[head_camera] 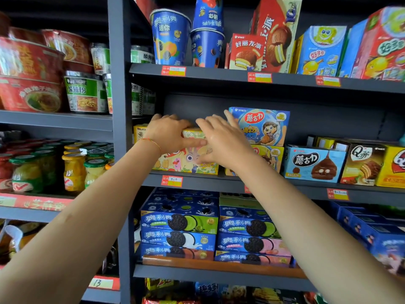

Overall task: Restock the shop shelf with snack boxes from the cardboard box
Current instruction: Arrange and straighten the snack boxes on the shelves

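Observation:
A yellow snack box [188, 161] printed with cartoon animals stands on the middle shelf [208, 183] at its left end. My left hand [168, 132] lies over the box's top left corner, fingers reaching over the top and thumb across the front. My right hand [221, 141] presses on the box's right part with fingers spread, some curled on the front face. A blue mushroom-biscuit box [263, 126] is stacked on a yellow one right beside my right hand. The cardboard box is out of view.
Blue cookie boxes [179, 224] fill the shelf below. Cookie cups [171, 38] and pie boxes [247, 51] stand on the shelf above. More snack boxes [315, 163] sit to the right. Noodle bowls [30, 73] and fruit jars [74, 170] fill the left rack.

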